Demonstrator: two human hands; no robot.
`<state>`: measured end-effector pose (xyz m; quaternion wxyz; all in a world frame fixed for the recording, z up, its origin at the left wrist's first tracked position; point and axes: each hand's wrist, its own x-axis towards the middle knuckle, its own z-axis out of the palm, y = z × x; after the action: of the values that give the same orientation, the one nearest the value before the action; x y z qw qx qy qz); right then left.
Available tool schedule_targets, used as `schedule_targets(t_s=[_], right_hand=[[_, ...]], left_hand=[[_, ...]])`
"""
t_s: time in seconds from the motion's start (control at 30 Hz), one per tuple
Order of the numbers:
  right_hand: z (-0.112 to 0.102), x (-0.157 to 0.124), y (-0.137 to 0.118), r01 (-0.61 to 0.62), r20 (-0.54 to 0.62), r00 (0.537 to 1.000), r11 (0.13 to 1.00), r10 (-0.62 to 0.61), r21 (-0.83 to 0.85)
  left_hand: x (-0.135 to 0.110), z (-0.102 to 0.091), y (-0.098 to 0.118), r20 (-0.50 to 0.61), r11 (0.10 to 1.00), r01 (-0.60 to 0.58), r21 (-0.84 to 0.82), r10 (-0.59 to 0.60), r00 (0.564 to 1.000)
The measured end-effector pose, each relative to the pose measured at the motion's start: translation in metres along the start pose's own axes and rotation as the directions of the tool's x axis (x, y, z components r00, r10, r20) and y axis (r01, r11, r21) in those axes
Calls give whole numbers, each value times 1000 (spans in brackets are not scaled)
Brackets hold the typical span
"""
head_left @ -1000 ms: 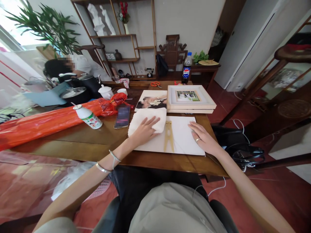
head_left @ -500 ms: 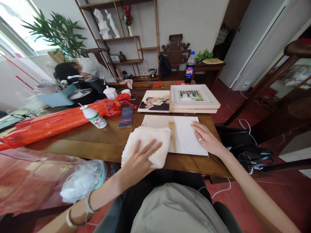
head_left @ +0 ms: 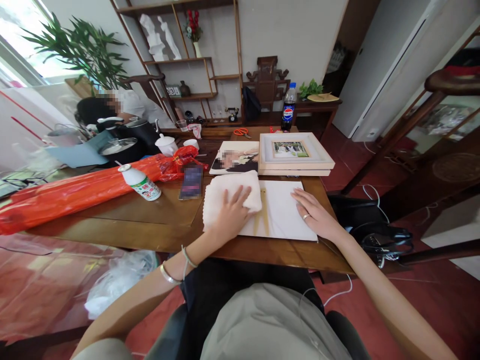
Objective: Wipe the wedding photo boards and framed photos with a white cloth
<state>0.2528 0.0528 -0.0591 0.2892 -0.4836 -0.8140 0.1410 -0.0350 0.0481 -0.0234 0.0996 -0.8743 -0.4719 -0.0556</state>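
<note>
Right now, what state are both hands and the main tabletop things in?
Left hand: fingers spread, on the cloth
Right hand: open, resting on the board's right edge
Cloth: over part of the board
White board: flat, partly covered
Frames: stacked
Cola bottle: upright, capped
Phone: lying flat
White cup: lid on
Scissors: lying; blades unclear

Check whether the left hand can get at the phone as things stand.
Probably yes: the phone lies face-up on the table, left of the white cloth, and its near side looks free. The left hand rests on that cloth, so it would likely leave it first.
</note>
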Motion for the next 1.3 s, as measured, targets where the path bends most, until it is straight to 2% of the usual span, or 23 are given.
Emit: schedule_targets(t_s=[0.1,0.23,0.33,0.43,0.53,0.63,0.73,0.83,0.97,1.1,1.2,1.3], right_hand=[[0,0,0,-7,-4,1000,1000,7,3],[0,1,-2,-16,6,1000,1000,16,-8],[-1,2,-4,-22,10,1000,1000,22,-10],[-1,2,-4,-15,3,1000,1000,15,-4],[-1,1,-2,-13,-5,1000,1000,13,-5],[0,1,-1,-4,-13,1000,1000,4,-8],[1,1,0,12,-16,1000,1000,-12,-11],[2,1,0,15,-11,1000,1000,-15,-22],[1,1,2,23,-19,1000,1000,-23,-8],[-2,3,4,-30,-47,998,997,33,67],[-5,3,8,-135,-123,980,975,158,175],[-6,2,14,-268,-243,906,916,345,300]], left_hand=[[-27,-5,22,-27,999,-13,-35,12,1000],[-65,-9,44,-122,976,-195,-99,183,976],[-75,-11,49,-166,953,-288,-90,271,948],[-60,-16,40,-84,952,-287,-110,279,957],[-26,-20,24,11,964,-235,-125,238,971],[12,-18,13,32,973,-191,-125,197,980],[41,-12,19,31,988,-89,-124,94,995],[58,-4,39,13,996,-22,-81,23,1000],[74,6,68,-37,993,-104,-55,102,994],[84,11,79,-79,982,-180,-62,175,981],[78,10,82,-66,967,-249,-47,246,967],[57,6,92,-61,936,-345,-63,342,938]])
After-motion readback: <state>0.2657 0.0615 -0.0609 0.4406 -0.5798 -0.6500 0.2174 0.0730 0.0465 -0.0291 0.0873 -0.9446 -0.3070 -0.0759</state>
